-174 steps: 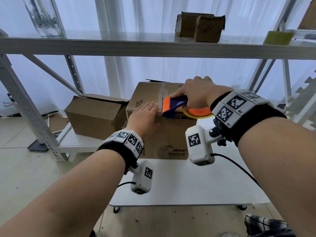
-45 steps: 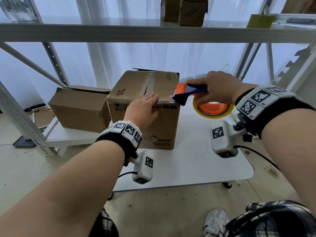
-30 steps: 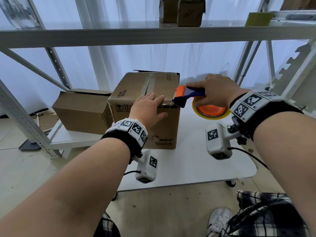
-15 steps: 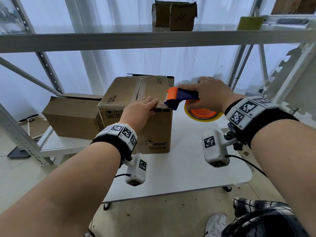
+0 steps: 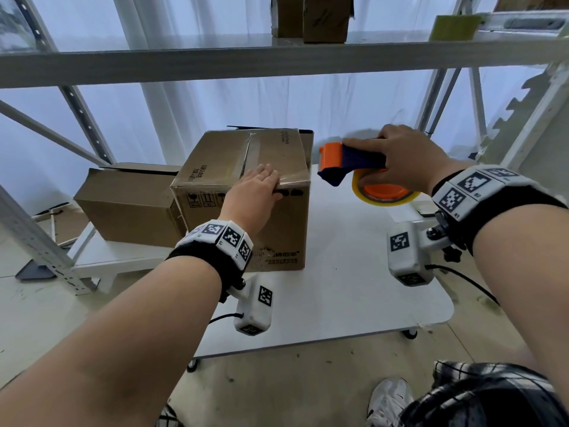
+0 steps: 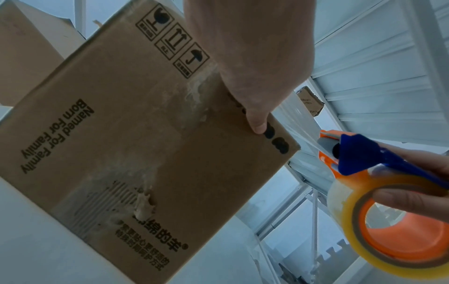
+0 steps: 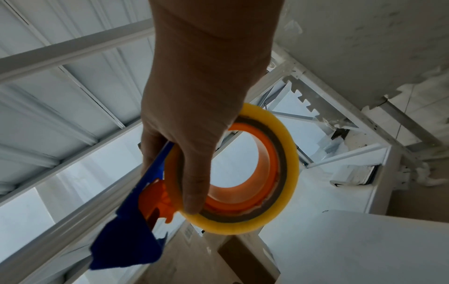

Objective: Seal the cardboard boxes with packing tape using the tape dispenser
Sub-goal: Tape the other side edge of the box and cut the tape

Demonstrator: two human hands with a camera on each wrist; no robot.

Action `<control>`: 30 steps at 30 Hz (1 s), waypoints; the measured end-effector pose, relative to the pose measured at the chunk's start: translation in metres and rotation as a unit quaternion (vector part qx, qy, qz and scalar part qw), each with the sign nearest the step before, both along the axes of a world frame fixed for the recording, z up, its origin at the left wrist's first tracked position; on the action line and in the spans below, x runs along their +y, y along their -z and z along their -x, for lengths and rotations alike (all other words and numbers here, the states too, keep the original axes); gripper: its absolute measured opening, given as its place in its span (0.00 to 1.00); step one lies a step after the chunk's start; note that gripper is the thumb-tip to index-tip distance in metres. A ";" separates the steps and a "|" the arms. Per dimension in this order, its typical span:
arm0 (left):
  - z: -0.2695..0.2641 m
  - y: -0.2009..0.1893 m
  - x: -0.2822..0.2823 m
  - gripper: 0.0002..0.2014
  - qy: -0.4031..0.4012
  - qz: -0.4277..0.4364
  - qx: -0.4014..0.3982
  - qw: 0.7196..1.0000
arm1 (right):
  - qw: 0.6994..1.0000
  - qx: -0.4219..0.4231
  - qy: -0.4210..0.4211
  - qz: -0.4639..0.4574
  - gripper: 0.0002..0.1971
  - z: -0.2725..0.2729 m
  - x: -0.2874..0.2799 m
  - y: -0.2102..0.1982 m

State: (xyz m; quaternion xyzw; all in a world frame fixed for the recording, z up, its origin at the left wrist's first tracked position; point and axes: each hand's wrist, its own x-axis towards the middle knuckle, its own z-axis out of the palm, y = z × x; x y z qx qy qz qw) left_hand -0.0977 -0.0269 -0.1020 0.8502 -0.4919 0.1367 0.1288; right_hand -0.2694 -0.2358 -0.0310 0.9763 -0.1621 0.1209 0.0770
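A brown cardboard box (image 5: 246, 192) (image 6: 136, 146) stands on the white table (image 5: 354, 272), with clear tape along its top seam and across its near top edge. My left hand (image 5: 257, 192) (image 6: 250, 57) lies flat over that near top edge, fingers straight, thumb down the front face. My right hand (image 5: 397, 158) (image 7: 194, 107) grips the blue and orange tape dispenser (image 5: 348, 163) (image 6: 359, 159) (image 7: 136, 236) with its yellowish tape roll (image 5: 385, 192) (image 7: 243, 173), held in the air just right of the box's top corner. A clear tape strip (image 6: 298, 119) stretches from the box to the dispenser.
A second cardboard box (image 5: 129, 204) with a loose flap sits on a lower white platform to the left. A metal shelf beam (image 5: 277, 60) crosses overhead, carrying small boxes (image 5: 311, 16). Rack uprights (image 5: 523, 103) stand at the right. My shoe (image 5: 389, 399) is on the floor.
My right hand has drawn the dispenser rightward off the box's top edge, off its corner, pulling tape across. The left hand has stayed pressed on the near edge.
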 end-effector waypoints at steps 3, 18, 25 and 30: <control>-0.004 0.003 0.002 0.25 0.002 -0.010 -0.014 1.000 | 1.000 -0.004 -0.022 -0.009 0.37 0.001 -0.002 0.002; 0.017 0.005 -0.008 0.40 -0.050 -0.110 -0.062 0.991 | 0.997 0.053 0.029 0.037 0.36 0.005 -0.011 0.007; 0.010 -0.005 0.000 0.37 -0.033 -0.079 0.001 0.996 | 0.997 0.049 0.059 0.029 0.36 0.003 -0.003 0.010; -0.029 0.002 0.048 0.40 -0.120 -0.060 -0.011 0.991 | 0.997 0.041 0.068 0.005 0.36 0.000 0.002 0.015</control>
